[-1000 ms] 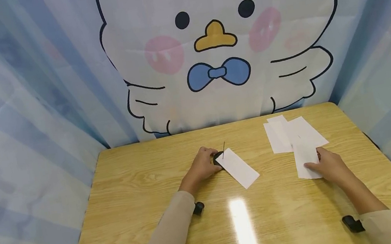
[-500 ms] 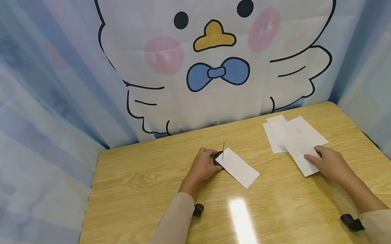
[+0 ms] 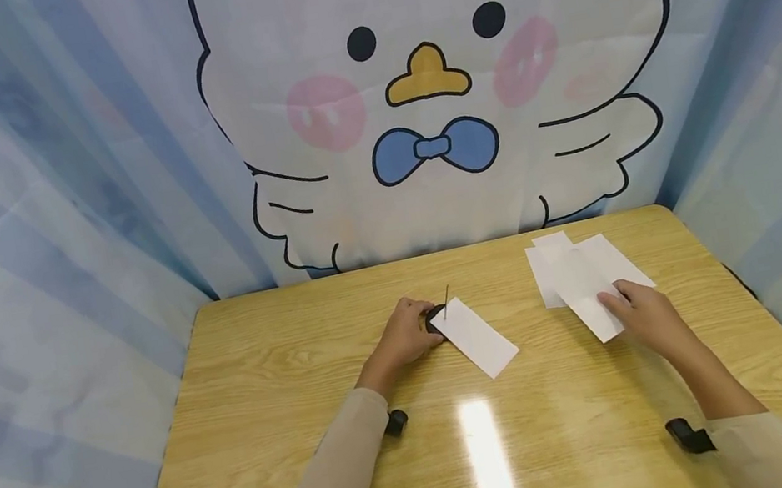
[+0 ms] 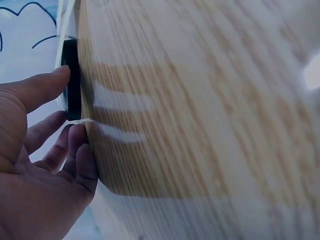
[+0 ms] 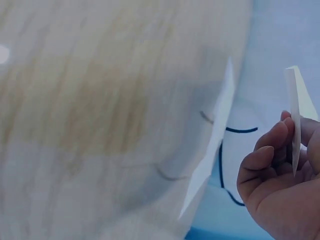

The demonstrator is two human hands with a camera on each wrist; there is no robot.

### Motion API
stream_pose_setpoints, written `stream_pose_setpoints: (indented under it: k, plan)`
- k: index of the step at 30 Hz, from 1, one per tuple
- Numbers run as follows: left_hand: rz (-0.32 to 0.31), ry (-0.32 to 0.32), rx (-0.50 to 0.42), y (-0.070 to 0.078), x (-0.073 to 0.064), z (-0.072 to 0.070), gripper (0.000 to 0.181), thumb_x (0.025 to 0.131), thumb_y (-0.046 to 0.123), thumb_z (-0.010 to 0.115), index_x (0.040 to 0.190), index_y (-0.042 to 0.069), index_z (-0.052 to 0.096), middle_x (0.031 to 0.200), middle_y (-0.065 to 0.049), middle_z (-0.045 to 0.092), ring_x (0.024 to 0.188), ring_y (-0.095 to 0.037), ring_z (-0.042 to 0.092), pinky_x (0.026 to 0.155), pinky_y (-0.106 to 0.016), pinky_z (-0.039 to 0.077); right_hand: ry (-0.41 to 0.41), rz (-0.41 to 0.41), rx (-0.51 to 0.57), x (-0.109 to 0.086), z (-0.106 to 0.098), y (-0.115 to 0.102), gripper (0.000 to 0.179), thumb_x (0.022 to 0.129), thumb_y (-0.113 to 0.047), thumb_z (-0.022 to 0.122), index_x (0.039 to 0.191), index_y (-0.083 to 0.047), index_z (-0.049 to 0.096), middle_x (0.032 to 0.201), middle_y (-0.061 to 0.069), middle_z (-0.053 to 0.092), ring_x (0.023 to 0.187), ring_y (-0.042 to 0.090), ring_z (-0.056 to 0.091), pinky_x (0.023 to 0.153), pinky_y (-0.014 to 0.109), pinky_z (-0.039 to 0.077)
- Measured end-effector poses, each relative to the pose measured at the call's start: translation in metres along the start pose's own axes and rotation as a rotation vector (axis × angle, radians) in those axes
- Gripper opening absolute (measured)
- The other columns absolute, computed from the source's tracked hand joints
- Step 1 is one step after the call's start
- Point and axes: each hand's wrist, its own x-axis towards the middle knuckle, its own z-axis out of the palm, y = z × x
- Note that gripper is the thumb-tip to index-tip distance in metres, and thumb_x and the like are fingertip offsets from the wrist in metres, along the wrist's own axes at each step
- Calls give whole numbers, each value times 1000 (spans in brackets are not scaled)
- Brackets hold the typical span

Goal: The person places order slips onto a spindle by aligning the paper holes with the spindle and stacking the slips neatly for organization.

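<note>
My left hand (image 3: 405, 335) pinches the round black base of a bill spike (image 3: 436, 321) that stands on the table, its thin metal pin upright. In the left wrist view, the thumb lies against the edge of the black base (image 4: 73, 80) with a fingertip at its other side. A white paper slip (image 3: 480, 340) is on the pin and slants toward the front right. Over to the right, my right hand (image 3: 648, 315) holds another white paper slip (image 3: 584, 295) between thumb and fingers, raised above the table. The right wrist view shows this held slip (image 5: 295, 120) nearly edge-on.
Behind the held slip, more white slips (image 3: 615, 257) lie overlapping at the table's back right. A wooden table (image 3: 272, 464) with a bright light reflection carries everything. A curtain (image 3: 447, 210) printed with a cartoon bird rises right behind its back edge.
My right hand has lifted the paper slip off the others, turned it and moved slightly left and away from me. The left hand stays on the bill spike's base.
</note>
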Motion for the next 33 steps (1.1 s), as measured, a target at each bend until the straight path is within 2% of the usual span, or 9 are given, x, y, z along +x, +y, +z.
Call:
stream_pose_setpoints:
  k: [5,8,11,14,18,22,28,33]
  plan:
    - [-2,-17,-16,2,-2,-3,61,93,19,79,148,8,55,136,-13,52,121,-28,56,105,-43,49,25,-41,5,3,-1,-16,43,111,-40,46,104,1,56,83,14,57,73,23,50,61,32,40]
    - [-5,-27,-39,2,-4,-5,62,94,20,77,150,8,53,140,-14,53,128,-30,55,108,-46,48,37,-60,18,4,-2,-26,42,110,-41,47,101,-1,56,77,9,52,68,21,47,58,31,39]
    - [-9,-29,-52,3,-6,-9,60,97,22,74,151,7,51,143,-14,54,133,-31,54,110,-47,47,40,-81,41,5,-4,-35,43,110,-42,47,104,-1,58,77,8,54,67,21,48,56,30,39]
    - [2,-26,-83,5,-8,-15,58,99,23,71,151,6,51,143,-14,55,121,-30,60,102,-45,51,31,-100,62,7,-5,-42,43,110,-43,47,102,-2,58,74,8,50,64,20,46,55,30,39]
    - [29,-19,-149,10,-12,-25,57,100,23,69,151,6,50,140,-14,57,100,-24,61,83,-39,54,24,-132,92,9,-6,-49,42,110,-43,48,94,-5,56,68,4,43,59,17,41,53,30,36]
    - [68,13,-167,17,-15,-35,53,102,25,68,149,6,54,136,-13,61,99,-22,61,77,-36,54,12,-159,124,12,-6,-59,42,109,-42,50,86,-7,50,67,2,37,57,15,36,53,29,34]
    - [121,84,-169,31,-21,-47,41,104,28,64,140,8,63,127,-10,67,101,-22,62,80,-37,55,-18,-174,130,16,-1,-76,42,109,-42,51,84,-8,47,68,1,35,58,15,35,55,29,33]
    - [179,123,-178,44,-25,-56,39,105,31,63,137,10,65,122,-5,69,104,-22,63,82,-37,55,-34,-187,152,18,6,-90,40,109,-39,53,84,-8,49,68,1,37,59,15,36,55,28,33]
